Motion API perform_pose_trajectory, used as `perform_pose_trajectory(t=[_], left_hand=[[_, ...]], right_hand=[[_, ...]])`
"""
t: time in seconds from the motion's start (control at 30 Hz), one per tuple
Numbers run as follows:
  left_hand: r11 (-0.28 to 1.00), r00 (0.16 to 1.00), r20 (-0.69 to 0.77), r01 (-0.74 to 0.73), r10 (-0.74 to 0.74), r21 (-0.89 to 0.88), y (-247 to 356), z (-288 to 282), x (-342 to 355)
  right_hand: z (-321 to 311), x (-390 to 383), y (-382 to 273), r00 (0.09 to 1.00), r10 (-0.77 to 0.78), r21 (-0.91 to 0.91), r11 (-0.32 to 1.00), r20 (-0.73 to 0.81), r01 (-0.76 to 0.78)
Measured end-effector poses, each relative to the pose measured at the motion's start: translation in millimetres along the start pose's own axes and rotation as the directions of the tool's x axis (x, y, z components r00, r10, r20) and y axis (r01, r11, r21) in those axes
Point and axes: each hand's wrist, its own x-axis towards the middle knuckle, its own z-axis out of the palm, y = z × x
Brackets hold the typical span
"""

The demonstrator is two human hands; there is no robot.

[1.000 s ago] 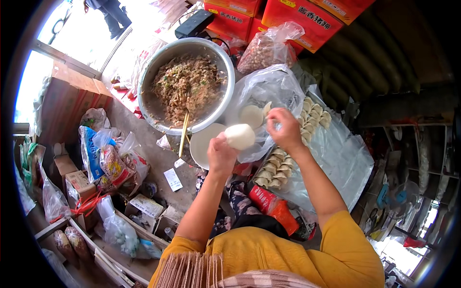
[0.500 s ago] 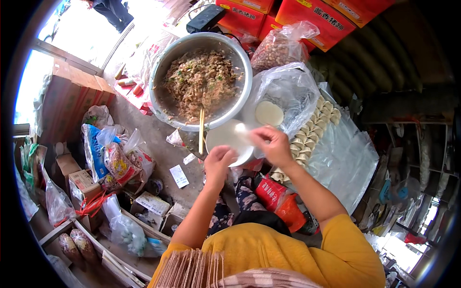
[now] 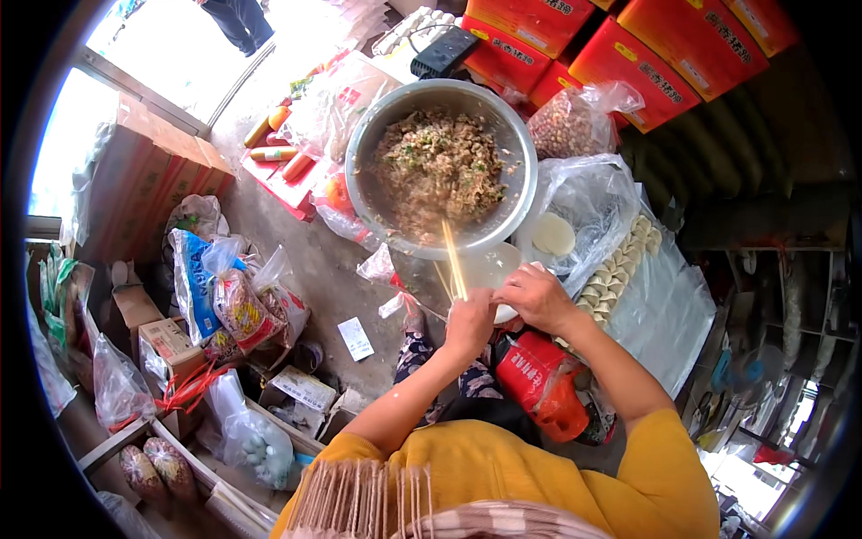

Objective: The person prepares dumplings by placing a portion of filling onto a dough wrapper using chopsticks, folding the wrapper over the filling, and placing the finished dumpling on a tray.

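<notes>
My left hand is closed round the lower end of a pair of wooden chopsticks, whose other ends reach the rim of a large metal basin. Minced filling with green bits lies inside the basin. Beside it my right hand has its fingers curled together; a pale edge shows at the fingertips, but what it holds is hidden. Both hands are over a whitish bowl. Round dough wrappers sit in a clear plastic bag. Folded dumplings stand in rows to the right.
Red boxes are stacked behind a bag of nuts or beans. Clear plastic sheeting covers the surface at right. Packaged sausages lie left of the basin. Bagged goods and cartons crowd the left floor.
The view has shifted, so the basin appears farther right. My left hand has moved to the chopsticks, which now tilt differently. My hands have drawn closer together.
</notes>
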Motion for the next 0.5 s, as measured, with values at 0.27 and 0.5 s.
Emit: perform_pose_trajectory(t=[0.27,0.5], left_hand=[[0.960,0.982,0.065,-0.187,0.177,0.208,-11.7,-30.1,-0.7],[0.984,0.975,-0.142,-0.176,0.172,-0.019,-29.6,-95.0,-8.1]], right_hand=[[24.4,87.7,-8.8,0.996,-0.010,0.047,0.999,-0.090,0.014],[-1.9,107.3,-1.2,0.909,0.372,0.326,0.897,-0.189,-0.299]])
